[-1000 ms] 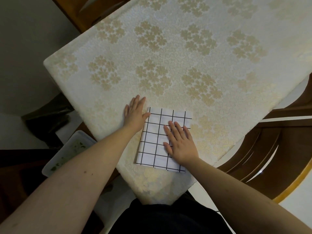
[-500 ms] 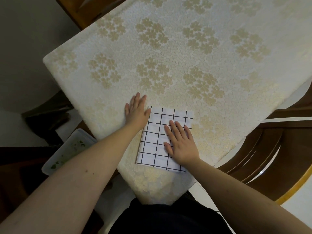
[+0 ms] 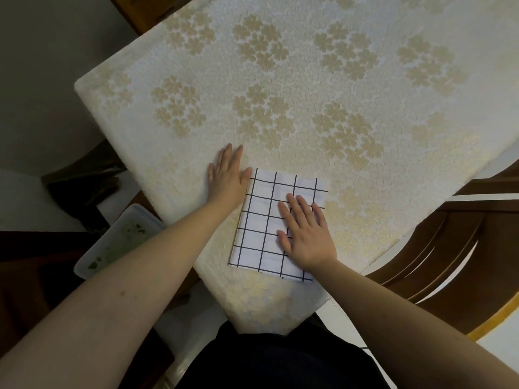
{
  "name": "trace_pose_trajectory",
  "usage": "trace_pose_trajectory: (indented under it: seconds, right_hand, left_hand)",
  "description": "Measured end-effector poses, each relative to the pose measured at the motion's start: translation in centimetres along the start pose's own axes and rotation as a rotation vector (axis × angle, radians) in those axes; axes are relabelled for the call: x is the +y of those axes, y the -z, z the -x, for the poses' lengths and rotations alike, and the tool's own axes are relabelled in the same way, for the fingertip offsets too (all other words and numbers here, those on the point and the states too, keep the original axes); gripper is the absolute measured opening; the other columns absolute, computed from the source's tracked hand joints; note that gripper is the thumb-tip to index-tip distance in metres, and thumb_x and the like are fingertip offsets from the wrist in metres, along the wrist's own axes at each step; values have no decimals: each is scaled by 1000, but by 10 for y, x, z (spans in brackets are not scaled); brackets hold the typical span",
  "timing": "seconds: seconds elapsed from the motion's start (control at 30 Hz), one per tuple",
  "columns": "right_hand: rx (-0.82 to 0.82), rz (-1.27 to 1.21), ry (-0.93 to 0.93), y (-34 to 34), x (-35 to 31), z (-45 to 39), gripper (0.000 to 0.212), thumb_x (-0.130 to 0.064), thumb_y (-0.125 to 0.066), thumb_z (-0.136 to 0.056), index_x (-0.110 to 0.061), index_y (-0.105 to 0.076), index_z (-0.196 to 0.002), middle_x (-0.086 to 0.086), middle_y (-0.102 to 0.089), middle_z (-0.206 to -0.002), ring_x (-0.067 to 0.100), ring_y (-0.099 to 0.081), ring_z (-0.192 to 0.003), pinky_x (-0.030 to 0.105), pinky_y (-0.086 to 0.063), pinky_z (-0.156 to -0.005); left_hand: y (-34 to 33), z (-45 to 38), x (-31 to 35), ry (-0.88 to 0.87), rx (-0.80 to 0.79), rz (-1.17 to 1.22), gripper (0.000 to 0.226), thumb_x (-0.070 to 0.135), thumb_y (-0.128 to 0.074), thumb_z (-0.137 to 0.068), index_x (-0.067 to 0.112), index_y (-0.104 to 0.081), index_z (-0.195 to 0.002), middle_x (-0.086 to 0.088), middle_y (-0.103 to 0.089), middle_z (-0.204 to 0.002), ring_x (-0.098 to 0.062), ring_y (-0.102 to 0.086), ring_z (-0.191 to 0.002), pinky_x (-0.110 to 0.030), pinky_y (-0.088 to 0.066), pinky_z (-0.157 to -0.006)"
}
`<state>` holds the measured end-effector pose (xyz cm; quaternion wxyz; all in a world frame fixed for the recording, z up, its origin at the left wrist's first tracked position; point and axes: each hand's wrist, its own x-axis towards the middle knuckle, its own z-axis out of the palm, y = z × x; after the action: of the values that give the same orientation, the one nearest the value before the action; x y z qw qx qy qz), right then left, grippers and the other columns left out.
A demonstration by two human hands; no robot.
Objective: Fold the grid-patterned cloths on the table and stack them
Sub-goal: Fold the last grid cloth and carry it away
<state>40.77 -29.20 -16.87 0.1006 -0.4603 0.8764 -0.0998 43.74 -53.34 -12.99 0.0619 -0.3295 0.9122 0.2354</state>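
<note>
— Down at the far left, below the table edge, what is that pale thing?

— On the floor sits a plastic tub (image 3: 118,242), whitish, with green scraps stuck inside it. Dark wooden furniture stands around it.

— And on the table (image 3: 309,94) itself?

— It wears a cream cover patterned with gold flower clusters. Near the front edge, close to the person, the left hand (image 3: 229,178) lies flat on the cover, palm down, fingers straight and held together, gripping nothing. Its thumb side sits right against the left border of the cloth (image 3: 261,220).

— So the cloth is just beside that hand?

— Yes, touching or nearly so. It is white with thin black grid lines, already folded into a neat rectangle, lying flat near the table's front edge. Whether more than one piece is stacked there I cannot tell.

— And further right?

— Resting on the right half of the cloth is the right hand (image 3: 306,234), palm down, fingers straight and slightly spread, pressing on the fabric rather than pinching it. Beyond the table's right edge shows a wooden chair back (image 3: 449,248) with curved slats.
</note>
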Motion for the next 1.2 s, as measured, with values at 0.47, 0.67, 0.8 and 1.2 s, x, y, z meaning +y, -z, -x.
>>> trace_pose_trajectory:
  seconds: [0.47,0.67,0.8,1.2]
  right_hand:
    - [1,-10,-7,1,-1,1,62,-47,-32,-99,-20,-24,-154,4,-15,-163,21,-7,-151,46,-10,-121]
    - [-30,-19,-4,4,0,0,62,-48,-28,-99,-19,-26,-153,5,-17,-162,22,-10,-150,47,-11,-120]
    - [-76,-46,-1,7,4,-3,62,-51,-27,-99,-23,-22,-155,2,-13,-163,20,-7,-150,42,-3,-121]
    - [-9,-45,-160,18,-2,20,75,-60,-37,-93,-21,-21,-154,2,-14,-163,25,-9,-150,44,-2,-119]
  left_hand:
    - [-26,46,-22,53,10,-70,60,46,-27,-102,27,-8,-156,2,6,-164,-14,10,-150,-43,7,-121]
    - [-22,45,-16,77,19,-34,59,42,-32,-102,25,-12,-155,1,3,-164,-14,6,-150,-44,6,-120]
    - [-19,56,-22,37,23,7,62,44,-40,-100,23,-18,-154,-2,-4,-164,-16,0,-150,-45,4,-120]
    - [-16,69,-9,91,-31,-16,65,50,-44,-96,25,-22,-152,-7,-5,-163,-25,0,-150,-49,0,-118]
